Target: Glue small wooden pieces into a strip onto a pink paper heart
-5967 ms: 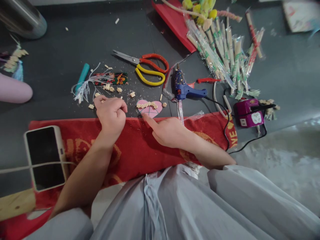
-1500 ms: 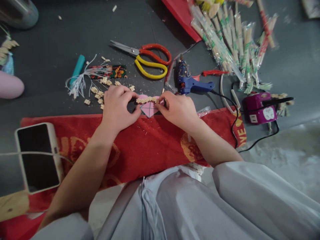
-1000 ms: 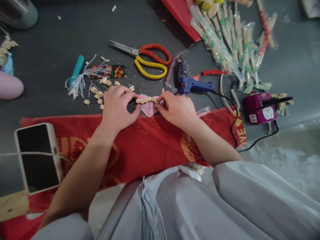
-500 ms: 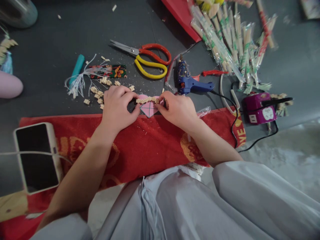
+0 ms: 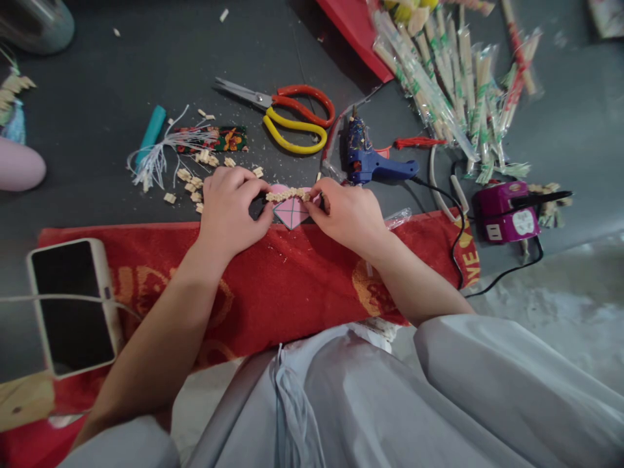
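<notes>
A small pink heart-shaped piece (image 5: 291, 211) lies on the dark table just beyond a red towel (image 5: 273, 286). A row of pale wooden bits (image 5: 287, 194) runs across its top. My left hand (image 5: 229, 208) pinches the left end of that row, fingers curled. On the other side, my right hand (image 5: 346, 213) pinches the right end of the row. Loose pale wooden bits (image 5: 192, 183) lie scattered left of my left hand.
Red and yellow scissors (image 5: 287, 117), a blue glue gun (image 5: 370, 162) with a black cord, a purple socket block (image 5: 507, 211), wrapped chopsticks (image 5: 448, 78), a teal lighter (image 5: 151, 127), a white tassel (image 5: 156, 159) and a phone (image 5: 73, 305) surround the work spot.
Six seconds ago my left hand was a fist over the wooden bits and my right finger pointed at the heart. Both hands now pinch the row; nothing has moved in the last 1.5 seconds.
</notes>
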Available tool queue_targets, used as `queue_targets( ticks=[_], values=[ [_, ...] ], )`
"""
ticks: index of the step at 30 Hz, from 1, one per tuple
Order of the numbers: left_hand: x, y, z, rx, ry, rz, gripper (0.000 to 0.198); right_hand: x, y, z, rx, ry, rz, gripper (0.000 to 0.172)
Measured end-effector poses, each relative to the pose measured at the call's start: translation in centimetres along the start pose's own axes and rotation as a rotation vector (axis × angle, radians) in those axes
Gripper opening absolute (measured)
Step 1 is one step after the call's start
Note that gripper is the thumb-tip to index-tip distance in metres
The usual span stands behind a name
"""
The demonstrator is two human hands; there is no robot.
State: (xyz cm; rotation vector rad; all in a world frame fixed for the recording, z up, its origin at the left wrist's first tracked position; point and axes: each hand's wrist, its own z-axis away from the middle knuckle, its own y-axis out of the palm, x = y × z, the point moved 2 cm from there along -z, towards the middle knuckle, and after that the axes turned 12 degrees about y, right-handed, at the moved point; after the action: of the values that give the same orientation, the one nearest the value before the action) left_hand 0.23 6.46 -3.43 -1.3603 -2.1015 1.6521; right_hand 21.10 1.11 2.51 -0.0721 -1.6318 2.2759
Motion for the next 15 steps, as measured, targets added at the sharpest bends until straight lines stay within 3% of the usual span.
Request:
queue_targets(
  ticks=[10,15],
  values=[
    [-0.12,-0.14,-0.11,0.022,-0.011,0.008,0.014,-0.21,0.42,-0.37,-0.015,-0.005,-0.031,0.042],
    [-0.37,-0.39,-0.29,0.08,-0.012,-0.033,0.015,-0.33,0.65,-0.5,-0.043,-0.024,0.001,0.038]
  ],
)
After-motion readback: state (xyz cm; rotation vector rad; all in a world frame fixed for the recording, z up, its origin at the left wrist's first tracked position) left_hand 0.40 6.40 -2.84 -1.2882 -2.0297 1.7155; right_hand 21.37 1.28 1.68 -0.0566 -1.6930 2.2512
